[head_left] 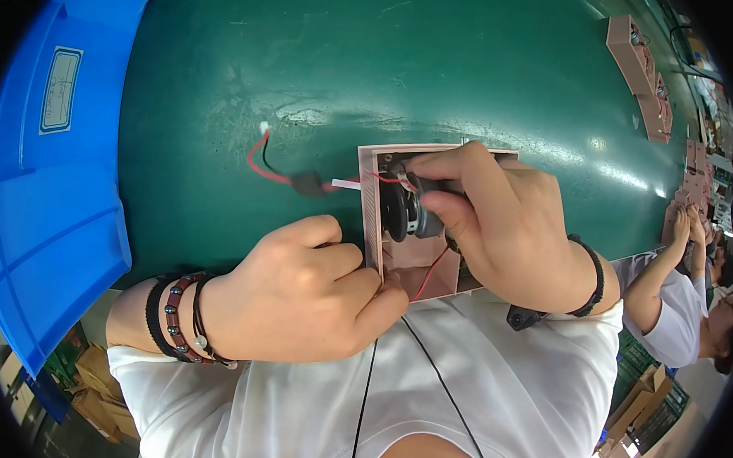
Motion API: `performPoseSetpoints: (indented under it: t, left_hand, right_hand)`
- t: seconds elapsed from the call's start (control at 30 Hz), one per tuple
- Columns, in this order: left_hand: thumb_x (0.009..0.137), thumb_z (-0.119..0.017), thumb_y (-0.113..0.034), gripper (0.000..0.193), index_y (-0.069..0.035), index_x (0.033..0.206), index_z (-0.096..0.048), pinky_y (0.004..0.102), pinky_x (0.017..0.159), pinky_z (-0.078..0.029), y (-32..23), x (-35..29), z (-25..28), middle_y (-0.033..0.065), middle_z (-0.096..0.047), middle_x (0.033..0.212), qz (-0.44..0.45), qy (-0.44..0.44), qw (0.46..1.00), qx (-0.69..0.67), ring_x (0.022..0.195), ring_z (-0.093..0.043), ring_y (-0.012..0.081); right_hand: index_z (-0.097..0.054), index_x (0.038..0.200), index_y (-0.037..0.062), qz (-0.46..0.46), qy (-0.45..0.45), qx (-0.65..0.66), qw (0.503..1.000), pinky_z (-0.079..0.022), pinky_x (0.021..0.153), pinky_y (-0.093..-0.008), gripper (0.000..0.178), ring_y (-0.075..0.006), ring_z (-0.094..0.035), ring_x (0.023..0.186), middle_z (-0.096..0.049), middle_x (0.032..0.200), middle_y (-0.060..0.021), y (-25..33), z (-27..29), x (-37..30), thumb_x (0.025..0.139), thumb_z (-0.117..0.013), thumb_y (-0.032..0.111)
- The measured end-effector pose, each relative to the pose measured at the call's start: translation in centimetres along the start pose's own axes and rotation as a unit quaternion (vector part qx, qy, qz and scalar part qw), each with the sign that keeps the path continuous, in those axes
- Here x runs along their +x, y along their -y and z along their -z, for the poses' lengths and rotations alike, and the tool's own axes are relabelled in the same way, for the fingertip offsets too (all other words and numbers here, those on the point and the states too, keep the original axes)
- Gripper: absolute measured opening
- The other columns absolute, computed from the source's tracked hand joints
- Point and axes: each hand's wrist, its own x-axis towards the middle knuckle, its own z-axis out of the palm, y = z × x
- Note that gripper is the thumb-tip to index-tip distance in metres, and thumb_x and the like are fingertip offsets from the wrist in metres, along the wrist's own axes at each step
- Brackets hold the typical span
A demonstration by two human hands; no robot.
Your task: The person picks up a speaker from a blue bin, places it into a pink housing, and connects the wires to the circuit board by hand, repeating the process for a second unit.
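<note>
In front of me on the green table is an open pink box (372, 220), close to my body. My left hand (296, 303) grips its left wall near the lower corner, fingers curled around the edge. Inside the box, a round black loudspeaker (396, 209) stands on edge with its cone toward the left wall. My right hand (507, 222) pinches the back of the speaker between thumb and fingers. Red wire (429, 277) runs inside the box. Out past the left wall lies a red and black cable (257, 158) with a dark wrap (305, 183) and a white connector (264, 127).
A large blue bin (58, 195) borders the left side of the table (333, 65). Toward the far right, pink housings (636, 65) stand in a row. A co-worker (665, 313) handles similar pink parts there. Cardboard boxes (101, 392) sit below at the lower left.
</note>
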Motion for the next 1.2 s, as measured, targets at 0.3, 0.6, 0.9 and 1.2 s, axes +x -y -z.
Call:
performPoseSetpoints:
  t: [0.3, 0.6, 0.9, 1.2]
  left_hand:
    - [0.071, -0.073, -0.024, 0.018, -0.011, 0.071, -0.061, 0.0261, 0.050, -0.034, 0.0, -0.1, 0.3, -0.0040, -0.052, 0.058, -0.004, 0.021, 0.999, -0.027, 0.050, -0.048, 0.0105]
    - [0.073, -0.072, -0.023, 0.017, -0.010, 0.075, -0.062, 0.0259, 0.050, -0.033, 0.1, -0.2, -0.1, -0.0035, -0.054, 0.060, -0.008, 0.007, 1.000, -0.027, 0.051, -0.049, 0.0098]
    - [0.074, -0.072, -0.022, 0.016, -0.010, 0.074, -0.062, 0.0256, 0.051, -0.033, 0.1, -0.1, -0.1, -0.0037, -0.054, 0.060, -0.005, 0.008, 1.000, -0.027, 0.051, -0.049, 0.0094]
    - [0.074, -0.071, -0.020, 0.013, -0.010, 0.074, -0.062, 0.0252, 0.050, -0.032, 0.2, -0.2, -0.3, -0.0048, -0.050, 0.058, -0.004, -0.008, 0.999, -0.032, 0.050, -0.048, 0.0089]
  right_hand:
    - [-0.057, 0.110, -0.0035, 0.004, 0.085, 0.002, 0.996, -0.048, 0.055, -0.0335, 0.045, -0.0257, -0.063, 0.062, -0.067, 0.095, -0.0116, 0.7, 1.3, 0.0, 0.078, -0.073, 0.023]
    - [-0.055, 0.117, -0.0042, 0.005, 0.073, -0.008, 0.997, -0.047, 0.053, -0.0337, 0.055, -0.0244, -0.062, 0.063, -0.064, 0.105, -0.0133, 0.9, 0.9, -0.1, 0.076, -0.073, 0.028]
    - [-0.055, 0.120, -0.0022, 0.005, 0.058, -0.019, 0.998, -0.045, 0.050, -0.0330, 0.055, -0.0223, -0.058, 0.056, -0.064, 0.094, -0.0097, 0.8, 0.6, 0.0, 0.078, -0.071, 0.029]
    - [-0.056, 0.117, -0.0014, 0.016, 0.072, -0.030, 0.997, -0.044, 0.050, -0.0328, 0.056, -0.0218, -0.058, 0.054, -0.064, 0.088, -0.0082, 0.9, 0.9, 0.5, 0.076, -0.073, 0.032]
